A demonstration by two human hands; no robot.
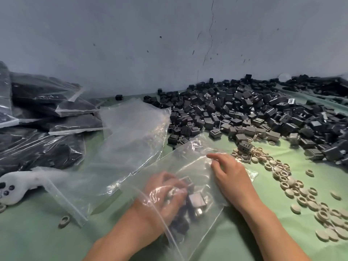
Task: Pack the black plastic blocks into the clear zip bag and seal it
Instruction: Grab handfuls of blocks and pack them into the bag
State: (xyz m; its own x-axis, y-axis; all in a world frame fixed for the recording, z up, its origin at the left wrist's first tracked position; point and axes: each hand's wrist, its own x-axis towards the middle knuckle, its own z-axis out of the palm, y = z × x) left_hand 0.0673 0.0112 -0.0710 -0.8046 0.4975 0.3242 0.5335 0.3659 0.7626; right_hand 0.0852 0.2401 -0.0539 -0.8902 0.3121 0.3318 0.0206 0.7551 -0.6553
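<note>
A clear zip bag (190, 162) lies on the green table in front of me, its mouth toward me. My left hand (165, 193) is inside the bag, fingers curled around several black plastic blocks (195, 201). My right hand (227, 172) rests flat on top of the bag with fingers spread, pressing the plastic down. A large heap of loose black blocks (254, 113) covers the table behind and to the right of the bag.
Filled, sealed bags of black blocks (47, 117) pile up at the left. A stack of empty clear bags (130, 136) lies left of my bag. Beige round caps and rings (293, 185) trail along the right. A white controller (17, 187) sits at the left edge.
</note>
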